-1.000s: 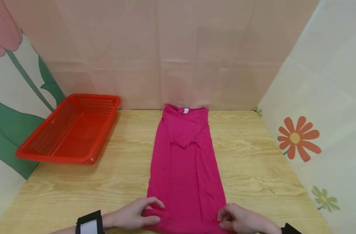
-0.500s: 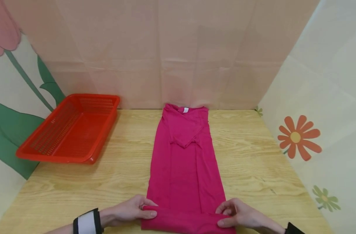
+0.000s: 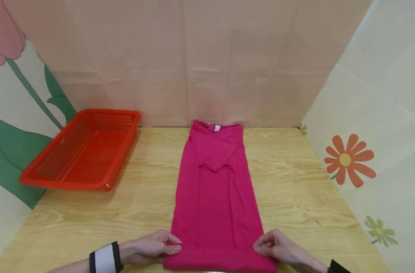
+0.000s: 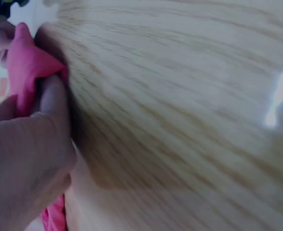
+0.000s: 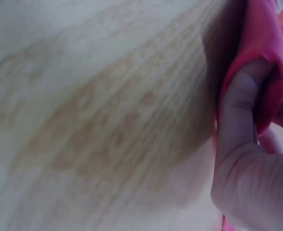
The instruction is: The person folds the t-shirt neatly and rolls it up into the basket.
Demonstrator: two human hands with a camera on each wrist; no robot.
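Observation:
A bright pink shirt (image 3: pixel 214 204) lies lengthwise on the wooden table, its collar with a white tag at the far end. Its sides and sleeves are folded inward, and the near hem is turned up into a flat band (image 3: pixel 221 259). At the band's left end my left hand (image 3: pixel 154 246) pinches the cloth between thumb and fingers. My right hand (image 3: pixel 279 248) pinches the right end the same way. In the left wrist view, fingers reach inside the pink fold (image 4: pixel 30 67). The right wrist view shows a finger tucked into the rolled cloth (image 5: pixel 264 43).
A red plastic basket (image 3: pixel 106 178) with slotted sides stands at the back left of the wooden table (image 3: pixel 296 182). A pinkish sheet (image 3: pixel 207 64) hangs behind the table's far edge. Flower-printed panels (image 3: pixel 381 113) flank both sides.
The near hem has been turned up and over into a band on the shirt. Both hands have shifted slightly and now grip the band's ends. The basket has not moved.

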